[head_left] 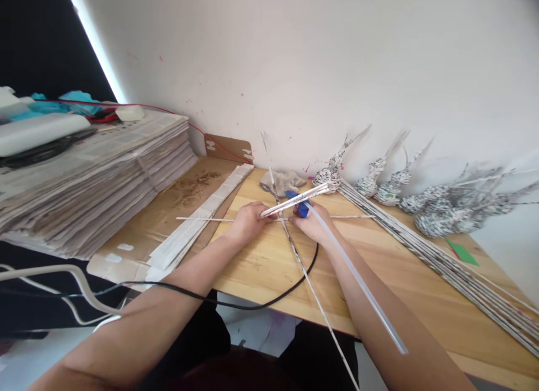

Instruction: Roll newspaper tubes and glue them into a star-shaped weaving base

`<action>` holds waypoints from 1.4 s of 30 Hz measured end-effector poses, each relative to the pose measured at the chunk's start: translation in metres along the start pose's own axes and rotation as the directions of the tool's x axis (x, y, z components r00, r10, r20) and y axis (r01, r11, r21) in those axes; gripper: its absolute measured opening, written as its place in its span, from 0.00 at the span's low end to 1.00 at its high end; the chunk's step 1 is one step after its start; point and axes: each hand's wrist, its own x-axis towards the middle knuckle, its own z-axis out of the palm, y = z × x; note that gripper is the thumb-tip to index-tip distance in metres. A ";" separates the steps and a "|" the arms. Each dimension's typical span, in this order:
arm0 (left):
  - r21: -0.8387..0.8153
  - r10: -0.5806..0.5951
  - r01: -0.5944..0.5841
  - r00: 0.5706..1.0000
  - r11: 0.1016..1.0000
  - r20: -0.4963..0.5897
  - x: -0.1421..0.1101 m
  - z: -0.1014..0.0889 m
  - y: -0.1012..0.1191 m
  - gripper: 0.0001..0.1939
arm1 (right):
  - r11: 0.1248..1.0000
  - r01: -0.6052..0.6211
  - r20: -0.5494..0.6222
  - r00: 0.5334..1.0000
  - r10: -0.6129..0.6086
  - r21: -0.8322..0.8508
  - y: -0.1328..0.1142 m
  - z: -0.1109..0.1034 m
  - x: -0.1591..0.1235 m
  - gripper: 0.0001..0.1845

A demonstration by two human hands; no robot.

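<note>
My left hand [249,219] is closed on a short bundle of rolled newspaper sticks [297,200], which slants up to the right. A blue glue gun [301,205] sits in my closed right hand [312,225], partly hidden behind the bundle. From its back end a long translucent glue stick [357,278] runs down over my right forearm. Between my hands a long paper stick [311,290] crosses a thinner level one [204,218]. Whether the glue gun's tip touches the sticks is hidden.
Newspapers [143,160] are stacked high at left, beside flat paper strips [202,217]. A grey cloth [267,183] lies near the wall. Several woven paper figures [387,191] stand at right, behind long paper sticks [421,245]. A black cord [252,307] loops across the table's front edge.
</note>
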 end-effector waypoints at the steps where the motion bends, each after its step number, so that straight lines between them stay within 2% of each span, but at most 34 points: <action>1: -0.013 -0.009 0.009 1.000 1.000 -0.003 0.000 0.000 0.000 0.07 | 0.998 -0.013 0.004 1.000 0.013 0.058 0.002 -0.002 0.001 0.09; 3: -0.025 -0.021 0.020 1.000 0.999 -0.003 0.000 -0.001 -0.001 0.07 | 0.975 -0.088 0.031 0.996 0.083 0.202 0.006 -0.006 0.004 0.14; 6: -0.029 -0.036 0.036 0.999 0.999 0.005 0.001 -0.001 0.000 0.07 | 0.881 -0.222 0.090 0.975 0.203 0.419 0.006 -0.017 0.007 0.18; 10: -0.029 -0.046 0.047 0.999 0.998 0.015 0.002 -0.002 0.002 0.06 | 0.785 -0.257 0.173 0.966 0.192 0.563 -0.002 -0.035 0.003 0.18; 14: -0.008 -0.058 0.059 0.998 0.998 0.014 0.002 -0.003 0.005 0.05 | 0.797 -0.356 0.341 0.918 0.201 0.488 -0.008 -0.047 -0.005 0.24; 20: 0.007 -0.032 0.032 0.999 0.999 0.024 0.003 -0.003 0.003 0.05 | 0.807 -0.417 0.441 0.870 0.220 0.419 -0.007 -0.055 -0.020 0.26; 29: 0.030 -0.022 0.021 0.999 0.999 0.024 0.003 -0.001 0.001 0.05 | 0.789 -0.493 0.463 0.833 0.305 0.366 0.004 -0.052 -0.023 0.26; 36: 0.034 -0.015 0.014 1.000 0.999 0.015 0.003 -0.002 0.002 0.05 | 0.782 -0.514 0.460 0.823 0.333 0.354 0.007 -0.048 -0.020 0.24; 42: 0.068 0.002 -0.004 1.000 0.998 0.024 0.003 -0.001 0.000 0.09 | 0.735 -0.590 0.475 0.779 0.410 0.333 0.010 -0.047 -0.015 0.22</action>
